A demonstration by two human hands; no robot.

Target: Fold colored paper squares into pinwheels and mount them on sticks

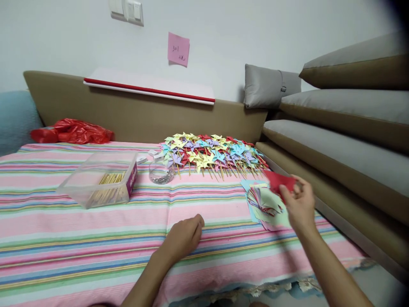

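Between the thumb and fingers of my right hand (298, 202) is a piece of red paper (280, 182), held over a stack of coloured paper sheets (281, 217). Some sheets in that stack are cut and curl upward. My left hand (187, 234) rests on the striped cloth with its fingers curled in; whether something small sits inside them is hidden. Beyond the hands lies a large pile of paper pinwheels (204, 157) on thin sticks, in yellow, purple, blue and red.
A clear plastic box (96, 194) with thin sticks stands left, beside a round clear container (161, 175) of small metal pieces. Small white boxes (141, 159) lie near it. A red plastic bag (79, 131) sits at the back left. Stacked grey cushions (345, 140) border the right side.
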